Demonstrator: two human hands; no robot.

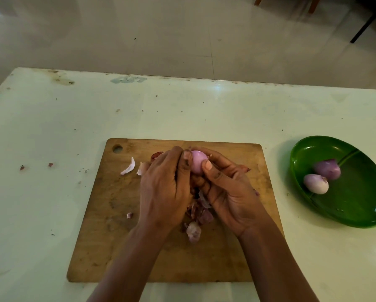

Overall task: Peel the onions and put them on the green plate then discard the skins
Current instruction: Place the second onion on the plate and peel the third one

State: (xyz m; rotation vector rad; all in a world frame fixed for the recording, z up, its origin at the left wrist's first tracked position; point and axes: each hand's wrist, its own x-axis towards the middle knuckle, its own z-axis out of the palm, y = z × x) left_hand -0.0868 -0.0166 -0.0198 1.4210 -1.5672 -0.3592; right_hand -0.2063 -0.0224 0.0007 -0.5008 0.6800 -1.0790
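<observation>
Both hands hold one pale purple onion [197, 161] above the wooden cutting board [108, 243]. My left hand [164, 188] curls round its left side, thumb on the top. My right hand [228, 192] cups it from the right, thumb pressed on its front. Loose skins [194, 223] lie in a heap on the board under the hands, and a pale strip of skin [129, 167] lies to the left. The green plate [356, 205] at the right carries two peeled onions [315, 183], [327, 168].
The board lies on a pale, stained table [52, 131]. Small skin scraps [21, 167] dot the table's left side. Tiled floor and chair legs [311, 5] show beyond the far edge.
</observation>
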